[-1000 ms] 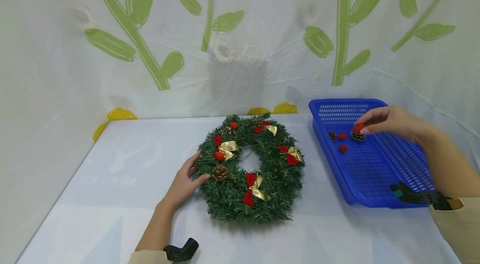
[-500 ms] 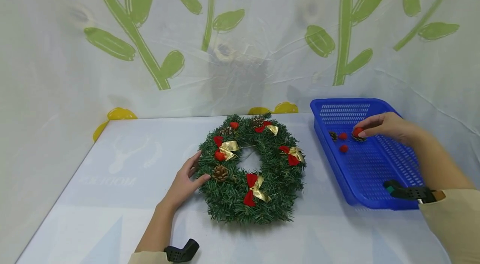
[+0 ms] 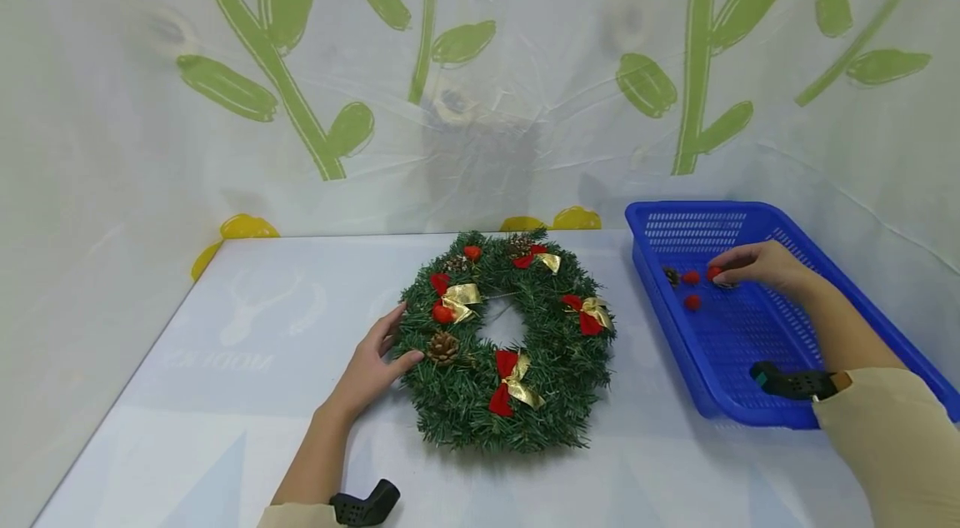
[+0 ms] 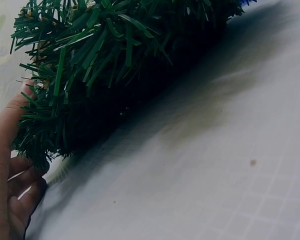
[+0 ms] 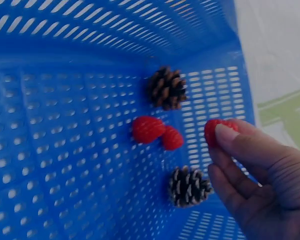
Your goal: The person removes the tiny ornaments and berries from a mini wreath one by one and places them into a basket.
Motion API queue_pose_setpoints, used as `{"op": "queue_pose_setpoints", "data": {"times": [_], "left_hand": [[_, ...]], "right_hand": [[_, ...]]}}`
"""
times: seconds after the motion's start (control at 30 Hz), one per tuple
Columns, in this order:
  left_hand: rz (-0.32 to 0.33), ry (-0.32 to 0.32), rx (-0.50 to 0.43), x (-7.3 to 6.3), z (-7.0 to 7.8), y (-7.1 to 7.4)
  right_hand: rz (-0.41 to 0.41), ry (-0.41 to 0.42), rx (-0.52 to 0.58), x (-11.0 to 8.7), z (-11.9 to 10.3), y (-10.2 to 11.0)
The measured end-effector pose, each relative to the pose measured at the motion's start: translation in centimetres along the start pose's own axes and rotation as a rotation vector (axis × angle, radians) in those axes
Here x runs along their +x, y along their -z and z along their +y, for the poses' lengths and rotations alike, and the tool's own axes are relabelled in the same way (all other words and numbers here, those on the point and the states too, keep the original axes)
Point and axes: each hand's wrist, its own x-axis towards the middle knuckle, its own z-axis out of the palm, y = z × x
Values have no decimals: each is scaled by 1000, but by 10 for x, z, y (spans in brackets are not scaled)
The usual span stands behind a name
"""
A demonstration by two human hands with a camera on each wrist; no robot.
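Note:
A green wreath [image 3: 555, 395] lies on the table, trimmed with red and gold bows, red berries and pine cones. My left hand [image 3: 375, 360] grips its left rim, thumb over the top and fingers at the side; the left wrist view shows the fingers [image 4: 27, 187] partly behind the needles. Over the blue basket [image 3: 686, 361], my right hand [image 3: 772, 268] pinches a red berry [image 5: 215, 131] between thumb and fingers. Below it in the basket are two more red berries [image 5: 148, 129], a brown pine cone [image 5: 167, 88] and a white-tipped pine cone [image 5: 189, 187].
The basket's perforated walls rise around the loose ornaments, at the right of the white table [image 3: 225, 345]. A white curtain [image 3: 540, 95] printed with flowers hangs behind the table.
My right hand has moved left and slightly lower over the basket, still pinching the red berry. The left hand keeps its place on the wreath. The head view has shifted slightly.

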Motion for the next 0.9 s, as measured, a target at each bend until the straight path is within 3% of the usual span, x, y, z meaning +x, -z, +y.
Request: {"op": "queue_pose_setpoints", "data": {"times": [0.33,0.57,0.9], "left_hand": [[2,2,-4,-1,0,0],[3,-6,4,-1,-2,0],[1,-17,12,0,-2,0]], "right_hand": [[-5,-29,-70,5,10,-10],[-53,-112,-34,5,24,-15],[-61,-138,-15,11,34,-20]]}}
